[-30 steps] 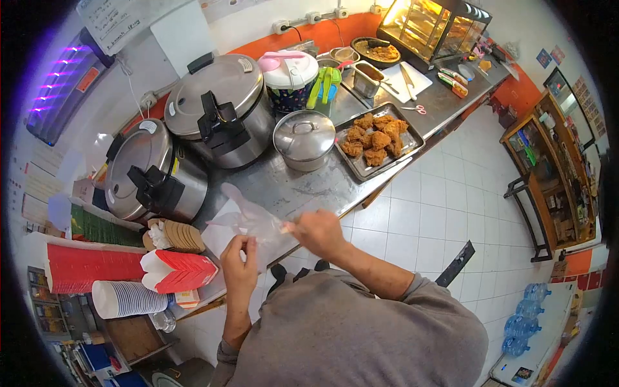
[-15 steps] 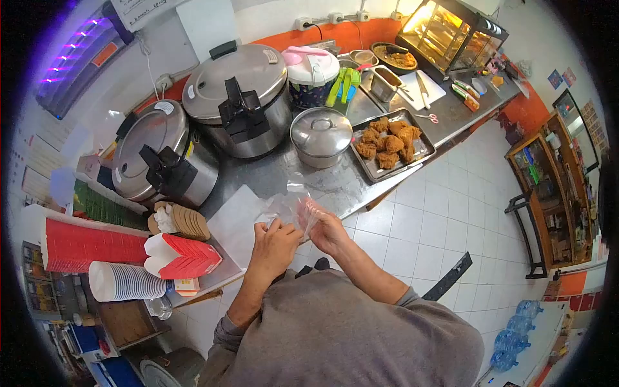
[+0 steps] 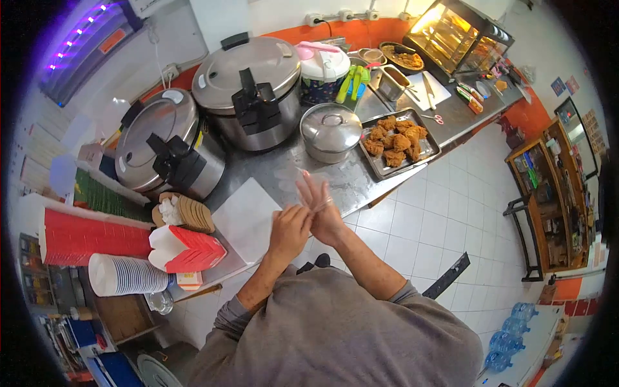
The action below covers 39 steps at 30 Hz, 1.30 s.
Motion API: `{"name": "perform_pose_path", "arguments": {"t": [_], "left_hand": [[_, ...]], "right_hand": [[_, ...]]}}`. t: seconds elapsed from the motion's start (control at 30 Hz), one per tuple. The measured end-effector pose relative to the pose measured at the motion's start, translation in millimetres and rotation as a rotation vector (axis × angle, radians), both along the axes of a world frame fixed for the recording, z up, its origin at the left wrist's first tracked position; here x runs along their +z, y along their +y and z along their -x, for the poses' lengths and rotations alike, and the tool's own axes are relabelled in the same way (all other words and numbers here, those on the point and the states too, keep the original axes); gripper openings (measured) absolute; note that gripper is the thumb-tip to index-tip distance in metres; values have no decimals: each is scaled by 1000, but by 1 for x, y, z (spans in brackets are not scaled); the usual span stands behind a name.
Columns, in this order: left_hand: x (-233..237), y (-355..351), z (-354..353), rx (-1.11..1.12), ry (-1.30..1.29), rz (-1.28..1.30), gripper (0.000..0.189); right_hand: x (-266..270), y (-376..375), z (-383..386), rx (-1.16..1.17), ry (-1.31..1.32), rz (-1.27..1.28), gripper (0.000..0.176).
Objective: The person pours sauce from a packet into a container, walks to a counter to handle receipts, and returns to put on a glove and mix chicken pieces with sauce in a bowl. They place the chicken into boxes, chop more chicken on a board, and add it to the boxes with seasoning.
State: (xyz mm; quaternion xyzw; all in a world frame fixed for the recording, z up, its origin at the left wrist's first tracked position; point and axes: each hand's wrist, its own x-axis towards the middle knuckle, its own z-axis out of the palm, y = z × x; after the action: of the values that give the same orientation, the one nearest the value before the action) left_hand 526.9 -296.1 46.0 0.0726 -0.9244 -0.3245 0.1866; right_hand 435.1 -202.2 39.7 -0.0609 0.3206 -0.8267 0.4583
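Observation:
A clear plastic glove [image 3: 302, 177] hangs loosely about the fingers of my right hand [image 3: 327, 219], which are stretched out inside it. My left hand [image 3: 289, 232] is closed, its fingers pinching the glove's edge near the right palm. Both hands are over the front edge of the steel counter. Just left of them lies a sheet of white paper [image 3: 248, 219]. Beyond them stand a lidded steel pot [image 3: 331, 129] and a metal tray [image 3: 380, 173] with several pieces of fried chicken [image 3: 394, 140].
Two large rice cookers, one at the back [image 3: 248, 68] and one at left [image 3: 155, 138], stand on the counter. Red food boxes [image 3: 193, 251], stacked paper cups [image 3: 126, 275] and brown cardboard trays [image 3: 192, 216] crowd the left side. A knife [image 3: 428, 90] and scissors [image 3: 435, 119] lie farther right.
My right fingers have pushed further into the glove and spread upward. My left hand has moved right, against the right palm. The view has shifted slightly.

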Motion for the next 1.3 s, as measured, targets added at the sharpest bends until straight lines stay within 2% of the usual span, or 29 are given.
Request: {"name": "perform_pose_path", "arguments": {"t": [0.03, 0.07, 0.13, 0.2, 0.27, 0.33, 0.4, 0.47, 0.53, 0.57, 0.6, 0.67, 0.7, 0.73, 0.8, 0.83, 0.87, 0.93, 0.97, 1.0, 1.03, 1.07, 1.1, 1.13, 1.17, 1.2, 1.27, 1.3], "left_hand": [[-1, -2, 1, -115, 19, -98, 14], [-2, -3, 0, -97, 16, -104, 14], [-1, -4, 2, -267, 54, -48, 13], [-3, 5, 7, -259, 40, -53, 14], [-12, 4, 11, -270, 45, -103, 14], [-15, 7, 9, -228, 129, -95, 15], [-21, 7, 9, -182, 97, -185, 17], [-25, 2, 6, -180, 65, -228, 16], [-23, -6, -3, -165, 61, -250, 16], [-22, -10, -7, -187, 50, -272, 16], [-26, -11, -12, -165, 52, -274, 16], [-33, -17, -18, -163, 143, -381, 17], [-31, -27, -22, -162, 116, -352, 17], [-29, -35, -29, -145, 118, -350, 17], [-19, -54, -47, -25, 90, -154, 15], [-5, -62, -64, 47, 79, -62, 13], [16, -71, -84, 120, 69, 33, 12], [63, -105, -137, 230, 296, -65, 13], [79, -131, -166, 318, 354, -98, 15], [87, -166, -197, 372, 357, -184, 14], [113, -201, -214, 528, 278, 79, 12], [121, -234, -223, 631, 169, 142, 12], [125, -265, -229, 695, 9, 98, 17], [107, -296, -239, 703, 17, 101, 17], [66, -331, -249, 649, -112, -91, 20], [30, -357, -253, 588, -239, -284, 23], [-17, -379, -250, 450, -308, -277, 28], [-40, -386, -246, 420, -348, -266, 33]], "right_hand": [[1, 0, 2, -21, 7, 13, 70], [-7, -1, 3, -2, 3, 7, 70], [-20, -7, 6, -339, -7, 18, 73], [-30, -3, 12, -304, -83, -81, 79], [-42, 7, 25, -61, -209, 157, 88], [-45, -4, 38, -149, 156, -165, 91], [-41, -20, 35, -303, -78, -286, 94], [-76, -22, 46, -150, -143, -196, 97], [-92, -37, 49, -34, 116, -80, 98], [-122, -51, 55, -16, 481, -341, 95], [-108, -61, 46, 6, 483, -338, 95], [-56, -84, 19, -154, -174, -247, 93], [-75, -89, 15, -141, -152, -110, 72], [-91, -101, 16, -124, -152, -111, 72], [-112, -129, 23, -5, 170, -226, 52], [-73, -148, 11, 60, 126, -423, 44], [-44, -164, 4, 71, 133, -415, 44], [-7, -196, -12, 655, 655, -600, 39], [1, -217, -28, 695, 939, -688, 39], [-1, -236, -41, 697, 934, -687, 39], [-3, -254, -52, 611, 1251, -685, 35], [-5, -273, -63, 505, 1570, -669, 31], [-5, -293, -75, 504, 1580, -663, 31], [-6, -314, -89, 466, 1782, -494, 28], [-7, -334, -101, 423, 1972, -312, 27], [-8, -356, -114, 425, 1979, -305, 27], [-9, -392, -132, 755, 2274, -575, 32], [3, -400, -134, 952, 2316, -567, 38]]}}
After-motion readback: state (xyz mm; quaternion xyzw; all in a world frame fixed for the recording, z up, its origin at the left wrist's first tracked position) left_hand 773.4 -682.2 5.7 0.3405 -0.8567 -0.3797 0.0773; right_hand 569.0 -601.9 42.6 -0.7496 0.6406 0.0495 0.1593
